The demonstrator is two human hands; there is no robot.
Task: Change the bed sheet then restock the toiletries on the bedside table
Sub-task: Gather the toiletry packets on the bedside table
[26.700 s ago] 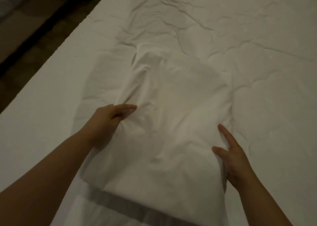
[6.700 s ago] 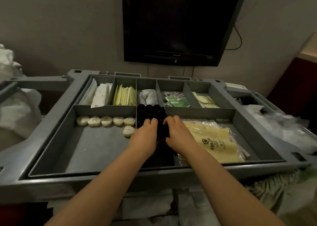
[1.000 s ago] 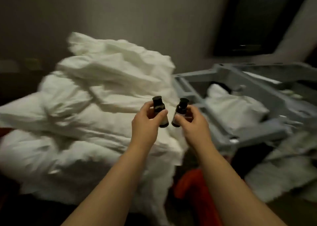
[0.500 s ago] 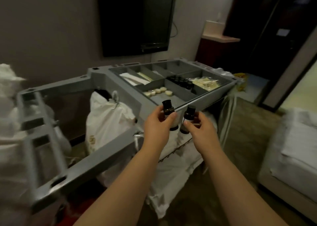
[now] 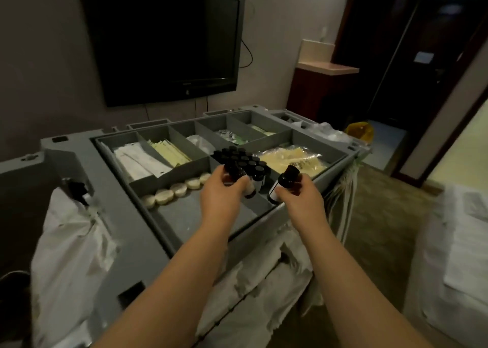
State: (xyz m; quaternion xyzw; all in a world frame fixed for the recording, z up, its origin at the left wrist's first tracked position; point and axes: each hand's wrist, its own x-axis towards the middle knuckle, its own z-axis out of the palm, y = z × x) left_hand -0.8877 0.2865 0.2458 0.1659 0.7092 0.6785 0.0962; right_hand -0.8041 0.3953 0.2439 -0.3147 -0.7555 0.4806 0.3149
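Note:
My left hand (image 5: 220, 197) grips a small dark toiletry bottle (image 5: 235, 172) upright over the grey housekeeping cart's tray (image 5: 169, 221). My right hand (image 5: 299, 200) holds a second dark bottle (image 5: 286, 182), tilted, with its white label facing down. Both hands hover above the tray's near edge, just in front of a cluster of several black-capped bottles (image 5: 239, 156) standing in a middle compartment. A white-sheeted bed (image 5: 459, 255) shows at the right edge.
The tray also holds round soaps (image 5: 174, 190), white and yellow sachets (image 5: 155, 155) and a bag of yellowish packets (image 5: 290, 157). White linen bags (image 5: 71, 244) hang off the cart's left and front. A wall television (image 5: 166, 39) is behind; a dark doorway (image 5: 412, 57) lies right.
The view has swung from the piled white linen back to the cart. Both hands, each still holding a bottle, have moved forward over the tray near the bottle cluster.

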